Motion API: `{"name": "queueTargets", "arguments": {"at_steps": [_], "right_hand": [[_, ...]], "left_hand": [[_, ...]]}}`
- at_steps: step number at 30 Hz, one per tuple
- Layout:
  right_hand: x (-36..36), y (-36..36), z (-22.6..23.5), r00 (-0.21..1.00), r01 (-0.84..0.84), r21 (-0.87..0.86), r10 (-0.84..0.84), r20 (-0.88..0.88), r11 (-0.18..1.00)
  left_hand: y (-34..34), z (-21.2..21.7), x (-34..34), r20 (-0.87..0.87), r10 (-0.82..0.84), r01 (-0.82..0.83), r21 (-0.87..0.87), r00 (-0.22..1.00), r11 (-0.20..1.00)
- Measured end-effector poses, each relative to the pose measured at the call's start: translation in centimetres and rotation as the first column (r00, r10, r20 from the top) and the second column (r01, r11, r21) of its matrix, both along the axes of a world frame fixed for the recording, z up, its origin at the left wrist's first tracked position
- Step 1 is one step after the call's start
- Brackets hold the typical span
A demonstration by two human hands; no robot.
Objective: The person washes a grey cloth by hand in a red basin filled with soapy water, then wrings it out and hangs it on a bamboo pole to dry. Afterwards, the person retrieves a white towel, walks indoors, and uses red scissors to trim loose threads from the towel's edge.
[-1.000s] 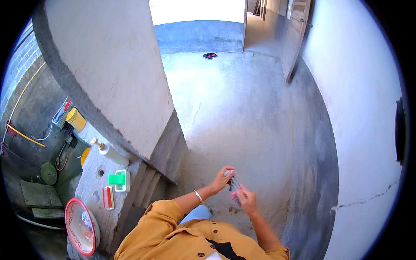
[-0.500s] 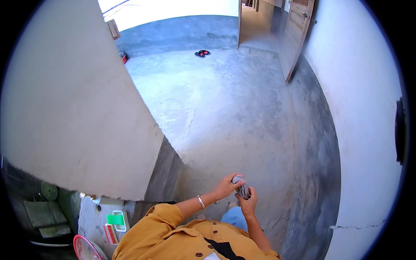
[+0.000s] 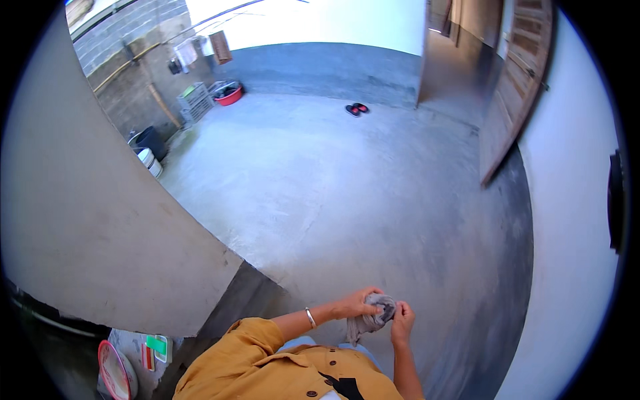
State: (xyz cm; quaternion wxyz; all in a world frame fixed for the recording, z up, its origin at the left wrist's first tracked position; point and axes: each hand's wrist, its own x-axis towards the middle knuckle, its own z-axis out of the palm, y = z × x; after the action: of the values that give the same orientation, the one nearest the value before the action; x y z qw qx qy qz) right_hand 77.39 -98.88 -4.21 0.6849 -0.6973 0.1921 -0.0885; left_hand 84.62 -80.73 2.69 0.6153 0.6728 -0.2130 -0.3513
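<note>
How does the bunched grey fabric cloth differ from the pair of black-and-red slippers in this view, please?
The bunched grey fabric cloth is crumpled, while the black-and-red slippers keep a formed shape. The cloth is mainly pale grey; the slippers combine black with red. The cloth is held between the left hand and right hand, whereas the slippers lie on the grey concrete floor.

There are two hands [image 3: 358, 305] [image 3: 403, 324], one grey cloth [image 3: 363, 325], one bracelet [image 3: 311, 318] and two slippers [image 3: 352, 111] [image 3: 361, 107].

Grey cloth [image 3: 362, 325] partly hides the left hand [image 3: 355, 305]; the upper edge crops 1 wooden door [image 3: 517, 90].
</note>
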Motion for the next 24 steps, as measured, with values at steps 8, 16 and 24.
{"name": "queueTargets", "arguments": {"at_steps": [8,16,24], "right_hand": [[12.6,2.7,-2.9,0.985,0.083,-0.237,-0.044,0.164,0.968],[27.5,9.5,2.0,0.893,-0.432,0.226,0.45,-0.032,0.873],[44.4,16.3,6.7,0.99,-0.078,0.632,0.135,-0.043,0.771]], "left_hand": [[0.5,-1.0,9.4,-0.389,0.296,-0.418,-0.281,0.873,0.864],[6.4,-4.0,23.9,-0.484,0.391,-0.554,-0.253,0.782,0.793],[16.3,-1.1,35.5,-0.43,0.684,-0.779,-0.081,0.59,0.621]]}}
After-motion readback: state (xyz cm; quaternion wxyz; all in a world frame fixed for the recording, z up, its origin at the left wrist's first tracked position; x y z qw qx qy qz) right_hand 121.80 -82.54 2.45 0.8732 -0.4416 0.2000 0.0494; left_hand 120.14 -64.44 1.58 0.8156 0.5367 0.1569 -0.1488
